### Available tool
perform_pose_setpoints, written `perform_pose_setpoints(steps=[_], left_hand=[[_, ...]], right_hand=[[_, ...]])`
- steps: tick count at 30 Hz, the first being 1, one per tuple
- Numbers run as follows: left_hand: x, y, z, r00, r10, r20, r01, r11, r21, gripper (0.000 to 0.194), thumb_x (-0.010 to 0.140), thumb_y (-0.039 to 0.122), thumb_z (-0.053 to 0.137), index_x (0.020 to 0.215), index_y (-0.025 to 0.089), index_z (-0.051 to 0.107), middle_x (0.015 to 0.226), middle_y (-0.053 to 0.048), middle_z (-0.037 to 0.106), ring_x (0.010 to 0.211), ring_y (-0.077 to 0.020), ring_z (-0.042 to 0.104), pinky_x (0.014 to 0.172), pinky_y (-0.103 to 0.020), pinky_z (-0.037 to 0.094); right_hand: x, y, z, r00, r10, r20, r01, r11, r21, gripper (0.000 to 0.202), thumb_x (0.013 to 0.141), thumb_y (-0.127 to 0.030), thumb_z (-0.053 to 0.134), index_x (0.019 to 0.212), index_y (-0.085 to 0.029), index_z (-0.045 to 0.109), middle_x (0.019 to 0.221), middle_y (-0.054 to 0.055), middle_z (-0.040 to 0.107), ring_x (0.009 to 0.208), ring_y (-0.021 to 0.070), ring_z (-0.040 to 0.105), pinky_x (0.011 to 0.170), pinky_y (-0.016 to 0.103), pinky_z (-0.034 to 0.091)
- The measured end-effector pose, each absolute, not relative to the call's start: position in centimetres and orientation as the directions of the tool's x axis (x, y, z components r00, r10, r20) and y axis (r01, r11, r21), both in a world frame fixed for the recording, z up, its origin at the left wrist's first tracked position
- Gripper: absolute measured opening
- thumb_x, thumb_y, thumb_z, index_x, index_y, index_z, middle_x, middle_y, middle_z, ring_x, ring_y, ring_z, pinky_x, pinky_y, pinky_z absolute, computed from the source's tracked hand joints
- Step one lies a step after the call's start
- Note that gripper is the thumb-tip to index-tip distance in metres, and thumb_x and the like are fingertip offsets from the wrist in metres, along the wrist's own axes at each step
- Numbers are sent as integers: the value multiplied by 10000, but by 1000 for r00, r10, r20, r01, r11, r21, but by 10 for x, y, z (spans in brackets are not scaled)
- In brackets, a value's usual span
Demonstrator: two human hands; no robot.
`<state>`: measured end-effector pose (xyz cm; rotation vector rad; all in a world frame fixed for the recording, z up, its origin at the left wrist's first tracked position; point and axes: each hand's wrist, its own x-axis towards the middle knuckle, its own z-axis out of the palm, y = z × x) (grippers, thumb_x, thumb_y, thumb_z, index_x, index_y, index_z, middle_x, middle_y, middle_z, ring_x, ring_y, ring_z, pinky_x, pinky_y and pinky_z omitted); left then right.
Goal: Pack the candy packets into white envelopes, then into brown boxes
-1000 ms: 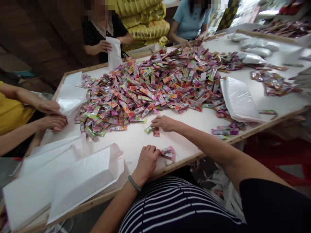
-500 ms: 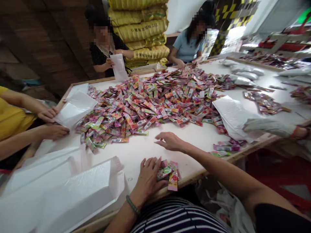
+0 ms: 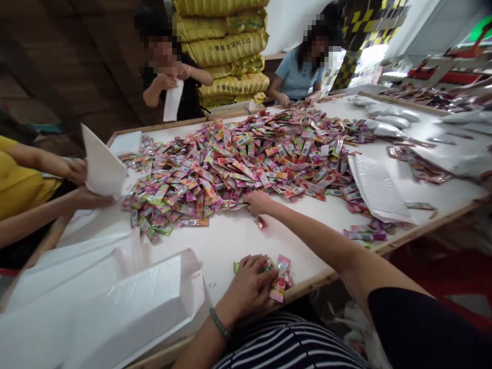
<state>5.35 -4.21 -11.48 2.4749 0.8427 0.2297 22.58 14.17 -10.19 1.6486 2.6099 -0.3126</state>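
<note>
A wide heap of small pink, red and green stick packets (image 3: 246, 159) covers the middle of the white table. At its near edge my right hand (image 3: 258, 203) pinches a few packets, their ends poking out to the left. A blurred red packet (image 3: 259, 221) lies just under that hand. By the table's front edge my left hand (image 3: 251, 282), with a beaded bracelet at the wrist, curls its fingers over a small cluster of packets (image 3: 280, 287). Part of that cluster is hidden under the fingers.
White padded mailers (image 3: 126, 302) are stacked at my left, and another mailer (image 3: 378, 189) lies right of the heap. A person in yellow (image 3: 23, 179) holds a mailer at the left. Two people sit across the table (image 3: 307, 246). Yellow sacks (image 3: 230, 48) rise behind them.
My right hand has reached forward to the heap and closed on packets. My left hand has shifted right, its fingers curling over the cluster. The person in yellow has raised a mailer upright.
</note>
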Motion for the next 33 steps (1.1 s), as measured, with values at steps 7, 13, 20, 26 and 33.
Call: perform_pose_setpoints(steps=[7, 13, 20, 26, 33], left_hand=[[48, -41, -103, 785, 615, -74, 502, -563, 657, 558, 835, 369, 596, 1359, 190, 528, 1409, -119, 536, 1308, -281, 463, 1118, -495, 327], [59, -29, -95, 650, 759, 37, 610, -550, 571, 284, 905, 260, 517, 1144, 164, 637, 1118, -104, 687, 1053, -231, 613, 948, -392, 496], [75, 20, -101, 401, 916, -33, 893, -383, 236, 941, 746, 437, 744, 1499, 114, 281, 1552, -261, 239, 1392, -428, 301, 1062, -545, 373], [80, 54, -131, 576, 806, -135, 814, -550, 188, 848, 811, 465, 674, 1513, 192, 283, 1591, -195, 206, 1464, -378, 175, 1153, -562, 245], [87, 51, -128, 654, 755, -48, 744, -631, 220, 417, 930, 156, 452, 1334, 158, 553, 1388, -150, 523, 1297, -269, 460, 1099, -431, 390]], right_hand=[[271, 83, -93, -432, 873, -225, 890, 372, -265, 290, 833, -142, 536, 1002, -209, 762, 920, 45, 745, 826, 152, 634, 679, 215, 385], [292, 66, -98, -216, 963, -162, 922, 146, -359, 250, 884, -248, 554, 1016, -198, 760, 896, 51, 741, 797, 159, 627, 647, 221, 376], [285, 69, -123, -387, 920, -65, 856, 333, -396, 439, 871, -117, 497, 1265, -242, 647, 1133, 92, 684, 1062, 208, 597, 861, 274, 438], [279, 67, -134, -613, 790, -36, 658, 484, -577, 450, 793, -117, 563, 1187, -290, 692, 1087, 23, 706, 977, 171, 626, 866, 252, 471], [344, 104, -113, -110, 986, 127, 945, 143, -293, 356, 848, -134, 539, 1180, -150, 668, 1235, 141, 629, 1136, 258, 535, 963, 374, 412]])
